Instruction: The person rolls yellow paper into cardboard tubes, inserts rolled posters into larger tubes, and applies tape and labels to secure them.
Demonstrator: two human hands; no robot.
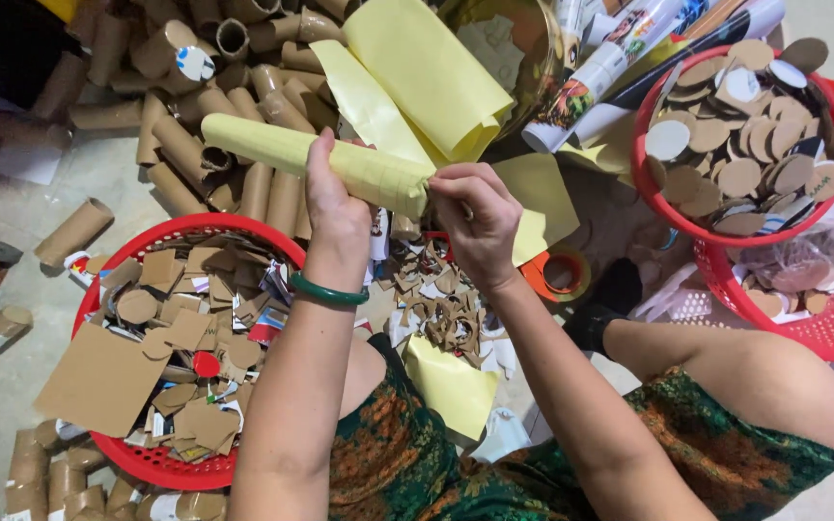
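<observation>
A cardboard tube wrapped in yellow paper [272, 150] lies across the middle of the view, pointing left. My left hand [335, 203] grips it around its middle; a green bangle sits on that wrist. My right hand [475, 217] pinches the yellow paper at the tube's right end. Loose yellow sheets [417, 77] lie just beyond the hands.
Several bare cardboard tubes [195, 106] are heaped at the top left. A red basket [195, 232] with cardboard scraps sits at left. Two red baskets [644, 188] with round cardboard discs stand at right. An orange tape roll [557, 273] and paper offcuts [441, 309] lie on the floor.
</observation>
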